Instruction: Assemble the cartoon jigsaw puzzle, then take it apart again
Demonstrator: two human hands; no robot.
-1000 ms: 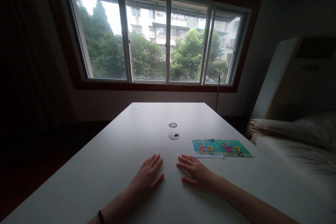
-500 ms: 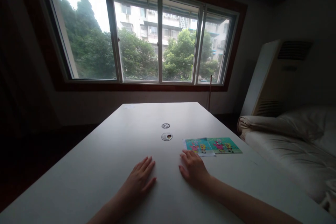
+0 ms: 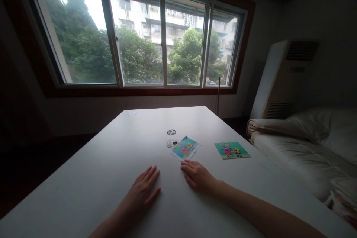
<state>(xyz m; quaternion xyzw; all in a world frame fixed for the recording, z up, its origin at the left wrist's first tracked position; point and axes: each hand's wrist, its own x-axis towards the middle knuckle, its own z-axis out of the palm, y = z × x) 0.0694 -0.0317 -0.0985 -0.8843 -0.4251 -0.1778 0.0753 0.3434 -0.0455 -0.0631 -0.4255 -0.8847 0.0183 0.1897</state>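
On the white table (image 3: 111, 178) my left hand (image 3: 142, 187) lies flat, fingers stretched out and thumb apart, holding nothing. My right hand (image 3: 199, 176) has its fingertips at the lower edge of a cartoon picture sheet (image 3: 186, 147). The sheet has a pale border and lies turned at an angle, with its left side by a round metal-rimmed fitting (image 3: 172, 144) in the tabletop. Whether the thumb is under the sheet's edge is hidden. To the right lies a similar cartoon picture card (image 3: 232, 150), touched by neither hand.
A second round fitting (image 3: 171, 132) sits just beyond the first. A clear scrap (image 3: 131, 113) lies at the table's far left corner. A pale sofa (image 3: 304, 156) stands along the right side, with a tall air conditioner (image 3: 279, 78) behind it and a wide window (image 3: 139, 37) ahead.
The bordered sheet has left the card's side, moving left and turning, along with my right hand. My left hand keeps its flat pose. The view has shifted slightly.
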